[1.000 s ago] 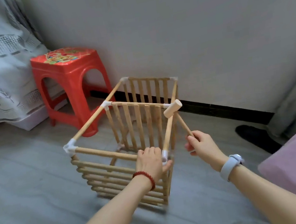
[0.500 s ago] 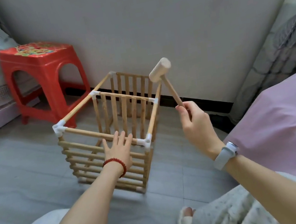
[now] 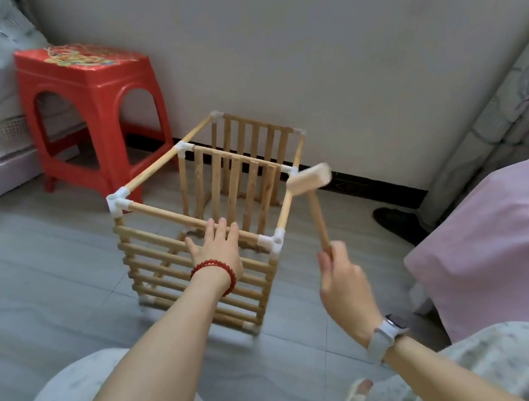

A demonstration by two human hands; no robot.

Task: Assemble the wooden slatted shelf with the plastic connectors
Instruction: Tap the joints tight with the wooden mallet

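Fingers (image 3: 222,227) of left hand (image 3: 218,254) flat, slightly spread on pale wooden slatted shelf frame (image 3: 194,246) standing on floor; right hand (image 3: 341,278) gripping small wooden mallet (image 3: 310,182) — best tapping squarely onto white plastic corner connector (image 3: 291,171), bracing firmly.

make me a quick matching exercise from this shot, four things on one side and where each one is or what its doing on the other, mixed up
Things:
1. wooden mallet
2. left hand
3. red stool
4. white connector

Places or states:
A. stands on the floor by the wall, behind the shelf
B. joins rods at the shelf's top near-left corner
C. held by its handle in the right hand
D. rests flat, fingers straight, on the near top rod

Pairs: 1-C, 2-D, 3-A, 4-B
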